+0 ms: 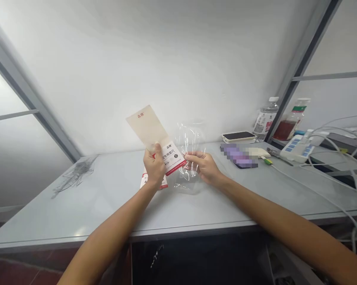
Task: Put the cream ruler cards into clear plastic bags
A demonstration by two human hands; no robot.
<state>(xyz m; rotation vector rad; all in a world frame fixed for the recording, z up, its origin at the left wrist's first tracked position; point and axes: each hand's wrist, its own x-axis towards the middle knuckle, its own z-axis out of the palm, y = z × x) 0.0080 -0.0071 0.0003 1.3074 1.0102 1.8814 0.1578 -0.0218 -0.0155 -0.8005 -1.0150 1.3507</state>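
My left hand (pixel 153 166) is closed around a long paper card (pixel 154 136), beige at the top and white with a red edge and printed characters at the bottom, held tilted above the table. My right hand (pixel 202 166) pinches a clear plastic sleeve (pixel 190 146) just right of the card. The sleeve stands crumpled and see-through above the table. Another white-and-red printed card (pixel 163 184) lies on the table below my left hand, mostly hidden by it.
A grey-white table (pixel 107 206) runs along a white wall. A pile of thin wires (pixel 74 176) lies at far left. To the right are a phone (pixel 238 136), two bottles (pixel 266 118), a power strip (pixel 295 147) and white cables (pixel 329 198).
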